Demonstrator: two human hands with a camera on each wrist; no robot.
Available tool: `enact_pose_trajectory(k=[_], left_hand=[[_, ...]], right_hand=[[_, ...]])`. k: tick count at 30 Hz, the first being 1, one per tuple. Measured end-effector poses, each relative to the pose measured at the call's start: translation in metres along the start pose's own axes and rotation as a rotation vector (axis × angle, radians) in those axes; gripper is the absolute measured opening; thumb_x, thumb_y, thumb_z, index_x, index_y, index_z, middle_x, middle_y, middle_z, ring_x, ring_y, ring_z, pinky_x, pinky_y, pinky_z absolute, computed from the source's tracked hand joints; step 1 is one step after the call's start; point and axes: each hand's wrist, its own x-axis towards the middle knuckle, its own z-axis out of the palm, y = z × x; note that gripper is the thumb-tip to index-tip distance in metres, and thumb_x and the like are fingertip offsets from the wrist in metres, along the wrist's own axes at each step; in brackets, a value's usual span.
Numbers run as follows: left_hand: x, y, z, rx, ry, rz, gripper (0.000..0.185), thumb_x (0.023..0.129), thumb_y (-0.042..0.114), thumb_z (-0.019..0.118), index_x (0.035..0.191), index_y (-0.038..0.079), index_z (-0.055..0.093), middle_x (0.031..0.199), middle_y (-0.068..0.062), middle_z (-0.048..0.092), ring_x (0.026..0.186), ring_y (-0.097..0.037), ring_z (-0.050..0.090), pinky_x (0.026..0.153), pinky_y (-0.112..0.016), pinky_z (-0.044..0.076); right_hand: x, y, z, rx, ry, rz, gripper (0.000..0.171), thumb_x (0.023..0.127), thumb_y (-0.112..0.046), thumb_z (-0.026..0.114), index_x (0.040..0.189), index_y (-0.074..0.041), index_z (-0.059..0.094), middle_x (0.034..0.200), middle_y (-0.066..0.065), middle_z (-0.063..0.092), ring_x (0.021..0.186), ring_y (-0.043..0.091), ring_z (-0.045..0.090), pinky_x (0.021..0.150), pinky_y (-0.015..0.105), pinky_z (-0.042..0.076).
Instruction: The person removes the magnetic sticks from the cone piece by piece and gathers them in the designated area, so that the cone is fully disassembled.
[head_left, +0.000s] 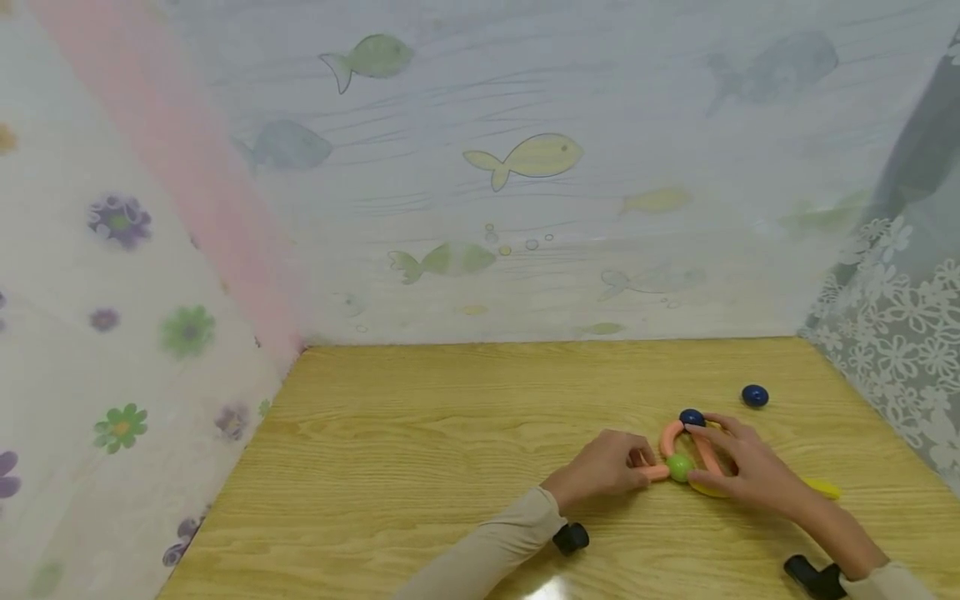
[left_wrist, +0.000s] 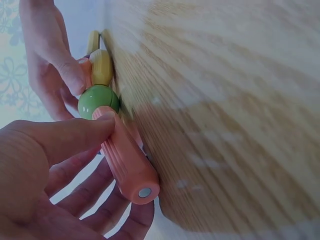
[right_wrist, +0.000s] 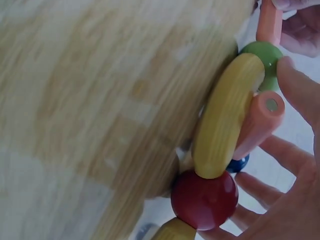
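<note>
My left hand [head_left: 603,471] pinches a straight salmon toy rod [left_wrist: 131,160] between thumb and fingers. A metal disc shows in the rod's near end; its far end meets a green ball [head_left: 679,467]. That ball belongs to a figure of rods and balls: a curved salmon rod [head_left: 670,437], a blue ball [head_left: 692,417], a curved yellow rod [right_wrist: 220,120], a red ball [right_wrist: 205,200] and another salmon rod [right_wrist: 257,125]. My right hand [head_left: 757,467] spans the figure, thumb at the green ball, index finger at the blue one. In the head view it hides the red ball.
Another blue ball [head_left: 754,396] lies apart, farther back on the wooden table [head_left: 412,433]. A yellow rod [head_left: 823,488] sticks out to the right beyond my right wrist. Fish-patterned cloth [head_left: 525,100] hangs behind the table, with flowered cloth [head_left: 75,350] at the left.
</note>
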Motion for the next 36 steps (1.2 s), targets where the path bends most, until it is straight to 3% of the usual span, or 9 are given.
enact_pose_trajectory(k=[13,18,30,36], left_hand=[[-0.006,-0.011,-0.010,-0.097,-0.059,0.045,0.020,0.086,0.010,0.071,0.105,0.015,0.070,0.092,0.010,0.065,0.075,0.003,0.056,0.063,-0.012,0.045],[-0.009,-0.015,-0.013,-0.077,-0.045,0.041,0.021,0.085,0.013,0.072,0.106,0.017,0.071,0.094,0.010,0.066,0.078,0.003,0.057,0.065,-0.012,0.045],[-0.009,-0.021,-0.013,-0.050,-0.003,0.016,0.018,0.084,0.012,0.073,0.100,0.019,0.073,0.089,0.013,0.065,0.073,0.003,0.056,0.063,-0.013,0.044],[-0.008,-0.021,-0.012,-0.033,0.001,0.006,0.019,0.084,0.013,0.073,0.101,0.019,0.074,0.092,0.013,0.066,0.074,0.003,0.056,0.063,-0.013,0.044]], right_hand=[[0.007,-0.012,0.010,-0.067,0.005,0.090,0.056,0.086,-0.039,0.068,0.128,-0.003,0.058,0.132,0.033,0.042,0.113,0.055,0.042,0.077,0.068,0.039],[0.009,-0.013,0.014,-0.074,-0.005,0.107,0.050,0.087,-0.041,0.066,0.124,-0.008,0.063,0.133,0.031,0.041,0.116,0.056,0.038,0.080,0.069,0.036],[0.000,-0.009,0.013,-0.028,-0.042,0.027,0.077,0.074,-0.040,0.079,0.134,-0.001,0.050,0.135,0.031,0.037,0.116,0.054,0.037,0.077,0.065,0.041],[0.005,-0.018,0.018,-0.021,-0.007,0.129,0.068,0.081,-0.041,0.073,0.133,-0.003,0.053,0.135,0.033,0.037,0.115,0.056,0.038,0.078,0.068,0.038]])
